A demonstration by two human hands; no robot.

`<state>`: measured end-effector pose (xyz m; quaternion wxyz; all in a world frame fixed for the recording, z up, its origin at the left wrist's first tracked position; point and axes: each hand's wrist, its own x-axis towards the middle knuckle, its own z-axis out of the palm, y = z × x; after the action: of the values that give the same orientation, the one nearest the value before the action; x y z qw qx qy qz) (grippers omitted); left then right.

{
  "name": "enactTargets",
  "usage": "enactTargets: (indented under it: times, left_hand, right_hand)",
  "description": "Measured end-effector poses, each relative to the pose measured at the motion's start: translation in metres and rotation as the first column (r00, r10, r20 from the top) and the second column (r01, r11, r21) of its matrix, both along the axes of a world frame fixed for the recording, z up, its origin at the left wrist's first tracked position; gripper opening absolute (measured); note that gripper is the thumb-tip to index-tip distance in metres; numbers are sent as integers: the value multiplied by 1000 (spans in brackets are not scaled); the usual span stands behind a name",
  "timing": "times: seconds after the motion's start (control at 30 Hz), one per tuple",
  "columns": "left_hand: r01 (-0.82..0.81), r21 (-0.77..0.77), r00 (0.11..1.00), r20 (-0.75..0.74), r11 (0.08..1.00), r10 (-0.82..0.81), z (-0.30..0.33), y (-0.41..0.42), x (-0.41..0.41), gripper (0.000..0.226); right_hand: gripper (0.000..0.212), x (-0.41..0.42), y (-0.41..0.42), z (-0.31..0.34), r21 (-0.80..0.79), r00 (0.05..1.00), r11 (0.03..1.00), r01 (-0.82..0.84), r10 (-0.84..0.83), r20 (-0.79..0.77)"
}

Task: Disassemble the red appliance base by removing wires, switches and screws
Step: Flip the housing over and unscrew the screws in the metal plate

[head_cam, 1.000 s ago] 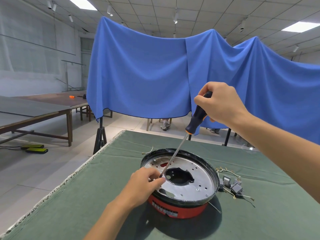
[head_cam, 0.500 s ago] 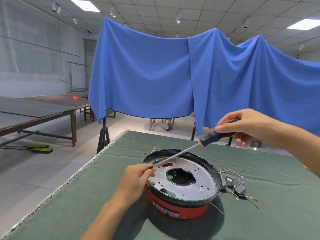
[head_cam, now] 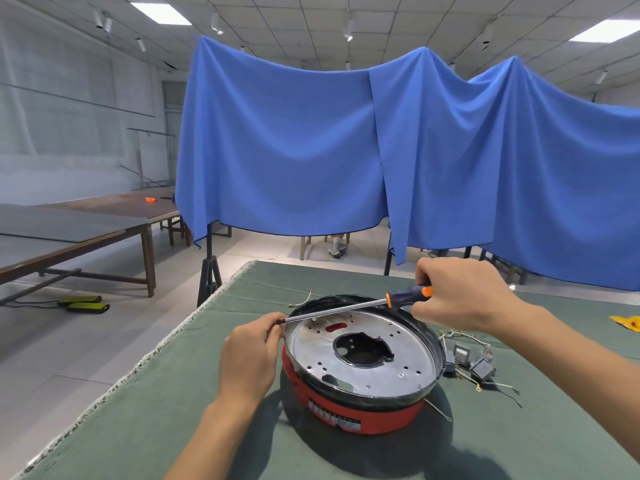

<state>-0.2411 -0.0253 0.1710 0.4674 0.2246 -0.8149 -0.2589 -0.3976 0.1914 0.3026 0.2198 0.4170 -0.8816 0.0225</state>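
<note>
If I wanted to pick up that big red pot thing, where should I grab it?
Probably by the red appliance base's black rim, one hand on each side. It is wide, round and shows no handles. Come in from the sides, since the right hand holds the screwdriver across its top.

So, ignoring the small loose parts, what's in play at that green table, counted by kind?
Bare hands: 2, left hand and right hand
Black-and-orange-handled metal screwdriver: 1
Round red appliance base with silver top plate: 1
Yellow scrap at table edge: 1
Total: 5
</note>
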Motion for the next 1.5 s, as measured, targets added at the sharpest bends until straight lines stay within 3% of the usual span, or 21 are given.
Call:
enactTargets:
  times: [0.23,0.4,0.57,0.73,0.87,0.93,1.07,1.17,1.23,1.33,1.43,1.5]
  left_hand:
    - [-96,-99,991,81,990,104,-3,-11,0,19]
    - [-96,-141,990,91,985,110,-7,-17,-2,20]
    - [-85,-188,968,216,978,126,-11,-19,-7,26]
    - [-59,-181,980,177,982,92,-8,-22,-4,24]
    - [-53,-207,912,389,977,132,-5,-23,-1,33]
    - [-39,-113,929,363,993,78,-6,-24,-1,36]
    - [-5,199,984,175,980,-31,-7,-22,-1,40]
    - [85,335,994,42,938,-105,-4,-12,-2,45]
    - [160,347,987,-35,924,-158,1,-5,-1,50]
    - [247,286,969,-83,926,-232,8,5,-1,55]
    - [344,305,939,-131,888,-318,13,15,-1,55]
    - [444,429,895,-253,787,-367,17,22,-1,42]
  right_hand:
    - [22,-1,-17,-11,-94,985,993,-71,55,-163]
    - [21,-3,-21,-13,-95,974,992,-86,63,-217]
    - [19,-4,-24,-10,-38,929,995,-94,74,-363]
    - [20,-12,-25,-15,-60,934,995,-75,49,-354]
    - [23,-27,-17,-21,-103,918,989,-106,58,-392]
    - [23,-34,-10,-21,-137,955,990,-28,-15,-297]
    - [19,-32,-9,-34,-315,984,944,96,-43,171]
    - [22,-16,-20,-47,-302,912,934,193,-58,406]
    - [30,-2,-31,-54,-348,839,913,211,14,544]
    - [25,26,-53,-64,-515,583,835,195,323,745]
    - [15,54,-78,-73,-634,349,752,181,553,756]
    - [8,67,-94,-77,-685,263,711,156,639,723]
